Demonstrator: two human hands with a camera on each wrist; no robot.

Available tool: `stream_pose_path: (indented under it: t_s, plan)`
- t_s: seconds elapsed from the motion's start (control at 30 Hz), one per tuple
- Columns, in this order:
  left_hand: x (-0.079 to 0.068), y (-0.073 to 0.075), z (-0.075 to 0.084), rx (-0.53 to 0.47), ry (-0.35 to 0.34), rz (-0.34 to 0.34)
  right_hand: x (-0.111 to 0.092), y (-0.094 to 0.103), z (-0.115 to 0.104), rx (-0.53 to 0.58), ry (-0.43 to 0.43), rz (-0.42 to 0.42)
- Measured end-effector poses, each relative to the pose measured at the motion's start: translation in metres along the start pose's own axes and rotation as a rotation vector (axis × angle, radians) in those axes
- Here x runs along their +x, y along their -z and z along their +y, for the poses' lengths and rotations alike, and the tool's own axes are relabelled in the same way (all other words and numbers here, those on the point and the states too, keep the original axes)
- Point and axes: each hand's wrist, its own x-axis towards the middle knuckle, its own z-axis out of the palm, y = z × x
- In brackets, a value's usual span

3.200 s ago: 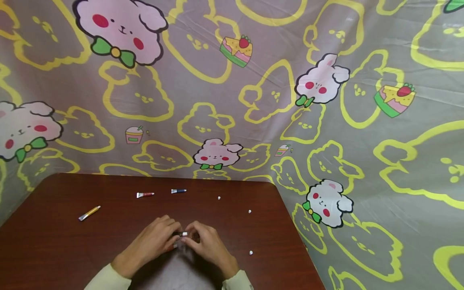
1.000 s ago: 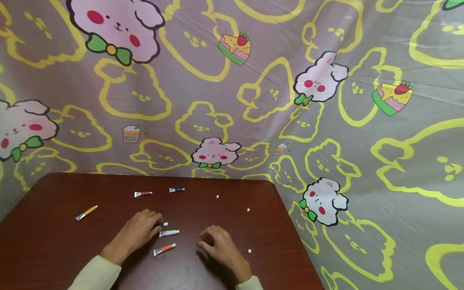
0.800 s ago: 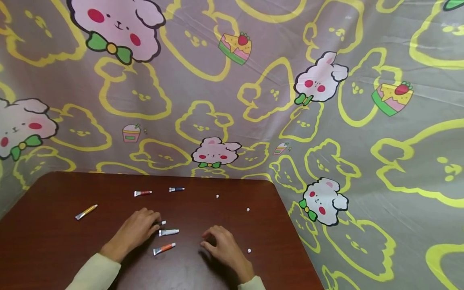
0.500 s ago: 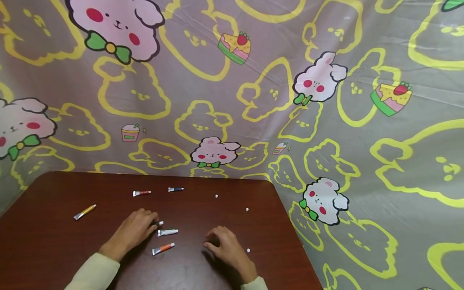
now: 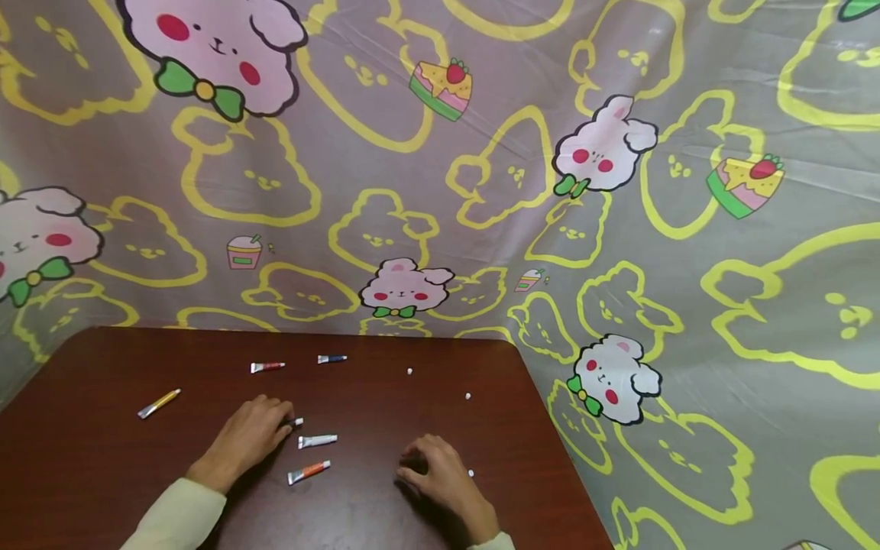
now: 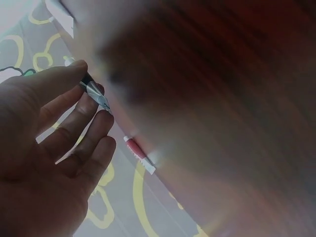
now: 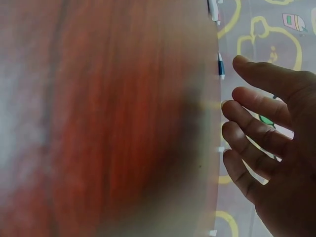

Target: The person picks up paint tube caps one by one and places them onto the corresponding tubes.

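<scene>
My left hand (image 5: 247, 435) is low over the table, left of centre. Its thumb and fingertips pinch a small dark paint tube (image 6: 91, 89) with a silver crimped end; the tube's white cap (image 5: 299, 422) pokes out past the fingers in the head view. Just in front of that hand lie a white paint tube (image 5: 318, 441) and an orange paint tube (image 5: 308, 472), both with caps toward the right. My right hand (image 5: 443, 472) hovers at centre right, fingers loosely bent and holding nothing, as the right wrist view also shows.
Farther back lie a red paint tube (image 5: 267, 367), a blue paint tube (image 5: 332, 358) and, at left, a yellow paint tube (image 5: 159, 403). Small white pieces dot the right side, one (image 5: 470, 473) right beside my right hand. A patterned curtain (image 5: 392, 229) hangs behind the brown table (image 5: 371, 519).
Earlier, both hands met around a white-capped tube at the middle. They have since parted: the left hand has drifted left with the dark tube, the right hand rightward toward a white piece.
</scene>
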Motion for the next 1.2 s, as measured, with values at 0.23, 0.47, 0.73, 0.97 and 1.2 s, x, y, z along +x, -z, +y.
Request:
stream_pose_path:
  t_s: [0.23,0.47,0.73,0.97,1.2]
  plan:
    - [0.000,-0.002,-0.002,0.007,0.015,-0.015,-0.008,0.005,0.006,0.001,-0.019,-0.028]
    - [0.000,-0.003,-0.004,-0.008,0.029,-0.019,-0.011,0.010,0.010,-0.002,-0.032,-0.039]
    - [0.000,-0.002,-0.008,-0.055,0.052,-0.046,-0.018,0.018,0.013,0.025,-0.064,-0.057]
    - [-0.001,-0.003,-0.012,-0.083,0.055,-0.060,-0.025,0.020,0.018,0.023,-0.137,-0.091]
    - [-0.003,0.003,-0.017,-0.121,0.105,-0.072,-0.032,0.023,0.024,0.035,-0.140,-0.091]
